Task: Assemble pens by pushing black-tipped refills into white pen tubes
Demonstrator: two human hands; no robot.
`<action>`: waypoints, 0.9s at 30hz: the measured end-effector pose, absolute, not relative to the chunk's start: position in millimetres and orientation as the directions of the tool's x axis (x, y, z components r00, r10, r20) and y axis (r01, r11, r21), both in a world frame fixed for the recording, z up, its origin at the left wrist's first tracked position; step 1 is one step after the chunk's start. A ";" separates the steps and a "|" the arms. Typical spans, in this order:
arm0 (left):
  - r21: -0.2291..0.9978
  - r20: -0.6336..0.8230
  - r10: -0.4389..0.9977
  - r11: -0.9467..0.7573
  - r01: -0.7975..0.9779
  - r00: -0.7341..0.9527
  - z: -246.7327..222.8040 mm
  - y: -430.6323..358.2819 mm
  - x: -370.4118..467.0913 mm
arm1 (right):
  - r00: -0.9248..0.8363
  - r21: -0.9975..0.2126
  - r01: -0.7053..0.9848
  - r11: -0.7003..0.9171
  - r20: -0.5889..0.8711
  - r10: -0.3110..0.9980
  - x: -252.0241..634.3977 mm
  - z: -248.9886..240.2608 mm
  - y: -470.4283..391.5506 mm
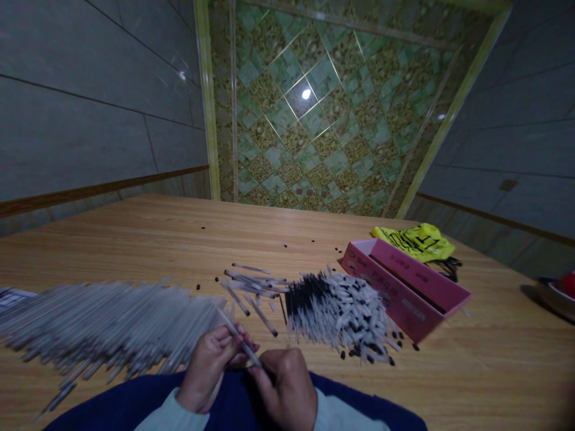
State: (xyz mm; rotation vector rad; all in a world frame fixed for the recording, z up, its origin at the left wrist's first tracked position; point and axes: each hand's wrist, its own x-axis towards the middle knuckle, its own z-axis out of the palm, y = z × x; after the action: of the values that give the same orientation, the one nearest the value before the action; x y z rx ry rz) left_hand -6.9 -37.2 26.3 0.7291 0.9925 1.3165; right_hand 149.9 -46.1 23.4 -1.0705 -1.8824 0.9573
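Note:
Near the table's front edge, my left hand (209, 359) is closed around a thin translucent pen barrel (230, 325), which slants up to the left. The fingers of my right hand (288, 383) pinch the lower end of the same barrel. A wide pile of clear pen barrels (112, 323) lies left of my hands. To the right sits a heap of white and black pen parts (354, 311), with black tips on its left side. Several loose pens (256, 284) lie between the two piles, beyond my hands.
A pink open box (408, 287) stands behind the right heap, with a yellow plastic bag (417, 240) beyond it. Small black caps are scattered on the wooden table (157, 239). A bowl with something red (568, 284) is at the far right.

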 end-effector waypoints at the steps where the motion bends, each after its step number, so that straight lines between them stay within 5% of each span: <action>1: 0.886 -0.172 0.984 0.139 -0.442 -0.036 26.6 -37.5 -7.0 | -0.343 -0.826 0.386 0.411 0.285 0.895 149.8 24.2 -47.4; 4: 0.877 -0.153 0.988 0.122 -0.465 -0.028 28.0 -38.5 -7.9 | -0.328 -0.922 0.248 0.297 0.209 0.921 146.8 22.8 -48.9; 6: 0.865 -0.119 0.993 0.104 -0.490 0.000 28.5 -39.3 -8.5 | -0.473 -0.999 -0.040 -0.029 -0.006 0.881 145.1 19.5 -47.2; 9: 0.843 -0.063 0.997 0.082 -0.532 0.054 27.4 -40.3 -8.1 | -0.843 -0.756 -0.224 -0.615 -0.167 0.512 146.6 13.5 -41.4; 12: 0.846 -0.056 0.996 0.088 -0.526 0.076 24.7 -39.8 -7.2 | -0.934 -0.598 -0.217 -0.771 -0.102 0.342 149.0 7.9 -36.6; 17: 0.881 -0.074 0.996 0.086 -0.466 0.044 22.1 -38.8 -5.9 | -0.748 -0.824 -0.310 -0.474 -0.096 0.656 143.5 5.4 -39.5; 21: 0.901 -0.117 0.993 0.099 -0.423 -0.017 22.7 -37.5 -9.2 | -0.467 -0.996 0.010 0.090 0.075 0.881 142.6 12.3 -47.2; 24: 0.907 -0.160 0.971 0.074 -0.415 -0.178 22.8 -32.3 -19.4 | -0.316 -0.790 0.449 0.417 0.296 0.901 150.2 18.6 -51.2; 27: 0.910 -0.167 0.933 0.020 -0.414 -0.320 23.9 -26.6 -31.0 | -0.266 -0.651 0.615 0.445 0.360 0.894 158.3 20.6 -48.7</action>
State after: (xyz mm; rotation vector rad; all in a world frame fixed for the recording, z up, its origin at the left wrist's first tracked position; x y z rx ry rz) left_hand -31.0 -26.6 23.9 0.6342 1.1752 1.5538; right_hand 158.3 -48.7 20.6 -1.2625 -1.9912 0.5038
